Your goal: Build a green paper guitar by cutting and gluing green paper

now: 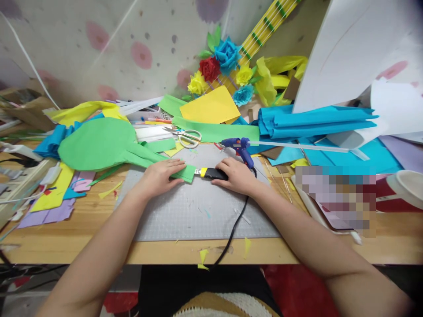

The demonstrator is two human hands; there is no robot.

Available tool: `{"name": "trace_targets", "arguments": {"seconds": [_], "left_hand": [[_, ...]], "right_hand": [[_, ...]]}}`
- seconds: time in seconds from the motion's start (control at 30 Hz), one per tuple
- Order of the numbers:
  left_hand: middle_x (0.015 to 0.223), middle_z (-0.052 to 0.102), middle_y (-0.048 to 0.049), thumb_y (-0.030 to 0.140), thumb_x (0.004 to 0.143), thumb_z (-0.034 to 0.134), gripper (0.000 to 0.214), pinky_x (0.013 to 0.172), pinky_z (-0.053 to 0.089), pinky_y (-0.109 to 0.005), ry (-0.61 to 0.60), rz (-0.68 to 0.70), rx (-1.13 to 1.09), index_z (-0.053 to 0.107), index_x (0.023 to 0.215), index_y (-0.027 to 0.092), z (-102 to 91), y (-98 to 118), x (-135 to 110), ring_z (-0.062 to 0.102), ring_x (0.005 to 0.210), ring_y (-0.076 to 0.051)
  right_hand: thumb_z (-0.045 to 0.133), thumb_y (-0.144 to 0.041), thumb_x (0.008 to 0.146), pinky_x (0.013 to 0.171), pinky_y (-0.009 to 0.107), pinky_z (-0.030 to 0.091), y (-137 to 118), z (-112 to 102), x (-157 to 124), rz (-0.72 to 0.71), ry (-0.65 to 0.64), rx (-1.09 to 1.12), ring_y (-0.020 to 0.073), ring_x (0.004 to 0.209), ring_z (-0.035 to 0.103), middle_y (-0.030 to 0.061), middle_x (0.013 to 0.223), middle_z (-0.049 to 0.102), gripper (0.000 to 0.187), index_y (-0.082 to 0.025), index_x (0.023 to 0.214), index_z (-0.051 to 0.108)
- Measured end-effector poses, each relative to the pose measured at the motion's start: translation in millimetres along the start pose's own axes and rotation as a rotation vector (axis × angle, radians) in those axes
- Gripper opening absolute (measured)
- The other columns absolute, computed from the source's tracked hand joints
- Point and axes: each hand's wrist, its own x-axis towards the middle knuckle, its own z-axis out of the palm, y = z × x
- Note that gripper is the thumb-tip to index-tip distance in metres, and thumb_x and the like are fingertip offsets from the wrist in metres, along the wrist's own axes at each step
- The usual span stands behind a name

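Observation:
My left hand (164, 176) grips the narrow end of a green paper piece (99, 143), fingers over its top and thumb at the lower edge. The wide rounded part of that piece spreads out to the left. In my right hand (236, 176) is a black and yellow utility knife (211, 173), lying nearly flat and pointing left. Its metal blade meets the end of the green strip. Both hands rest over a grey cutting mat (172, 215). Just behind my right hand lies a blue hot glue gun (240, 147) with a long glue stick in its back.
Scissors (188, 136), a yellow paper sheet (211, 105) and blue paper rolls (310, 121) lie behind the mat. Paper flowers (226, 55) stand against the wall. A cup (401, 191) is at the right. The glue gun's black cord (233, 233) crosses the mat.

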Motion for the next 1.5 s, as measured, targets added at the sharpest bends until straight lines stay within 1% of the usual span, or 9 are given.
{"name": "trace_targets", "arguments": {"seconds": [0.1,0.23,0.33,0.67,1.0,1.3,1.5], "left_hand": [[0.129,0.058,-0.0075,0.043,0.082,0.056,0.046,0.101,0.045,-0.037,0.015,-0.040,0.001,0.060,0.122,0.019,3.7,-2.4,-1.6,0.055,0.118,-0.022],[0.128,0.058,-0.0041,0.042,0.081,0.059,0.044,0.101,0.045,-0.036,0.010,-0.070,-0.009,0.061,0.121,0.023,5.2,-3.8,-3.0,0.056,0.118,-0.021],[0.128,0.058,-0.0021,0.041,0.081,0.060,0.041,0.101,0.045,-0.036,-0.008,-0.099,-0.025,0.062,0.120,0.027,4.3,-2.8,-2.4,0.056,0.117,-0.021],[0.128,0.057,-0.0010,0.040,0.081,0.060,0.039,0.102,0.044,-0.036,-0.049,-0.129,-0.060,0.062,0.118,0.029,-0.2,0.7,-1.3,0.055,0.119,-0.020],[0.129,0.057,-0.0016,0.039,0.082,0.059,0.039,0.102,0.044,-0.035,-0.060,-0.127,-0.074,0.061,0.119,0.027,0.3,0.1,-1.9,0.054,0.120,-0.019],[0.127,0.058,-0.0006,0.037,0.081,0.062,0.039,0.101,0.045,-0.036,-0.045,-0.137,-0.088,0.061,0.119,0.029,0.5,0.1,-1.7,0.055,0.119,-0.020],[0.127,0.058,-0.0004,0.038,0.079,0.063,0.041,0.100,0.045,-0.036,-0.048,-0.154,-0.088,0.061,0.119,0.029,0.4,0.2,-1.1,0.054,0.119,-0.020]], "right_hand": [[0.054,-0.055,0.083,0.073,0.033,0.041,1.2,-1.6,-1.0,0.006,-0.004,0.011,0.0239,0.090,0.054,0.0110,0.099,0.059,0.043,-0.017,0.102,0.061],[0.052,-0.054,0.085,0.077,0.034,0.042,6.4,-0.7,-1.6,-0.047,-0.013,0.039,0.0239,0.092,0.055,0.0112,0.102,0.059,0.052,-0.020,0.123,0.056],[0.050,-0.055,0.085,0.078,0.035,0.042,10.4,1.1,-1.3,-0.068,-0.022,0.040,0.0236,0.091,0.054,0.0112,0.102,0.059,0.056,-0.022,0.130,0.054],[0.046,-0.056,0.086,0.078,0.036,0.042,17.6,5.0,-1.1,-0.077,-0.013,0.035,0.0231,0.087,0.051,0.0115,0.100,0.057,0.056,-0.024,0.132,0.053],[0.047,-0.054,0.087,0.082,0.037,0.041,22.6,3.6,-4.6,-0.063,-0.011,0.048,0.0225,0.087,0.049,0.0104,0.098,0.056,0.055,-0.023,0.132,0.054],[0.045,-0.047,0.089,0.081,0.038,0.041,14.1,1.5,-3.7,-0.052,0.004,0.041,0.0235,0.089,0.049,0.0112,0.099,0.056,0.050,-0.023,0.132,0.053],[0.044,-0.049,0.089,0.079,0.039,0.041,11.0,2.9,1.6,-0.046,-0.003,0.051,0.0242,0.090,0.050,0.0115,0.100,0.056,0.050,-0.024,0.131,0.054]]}}
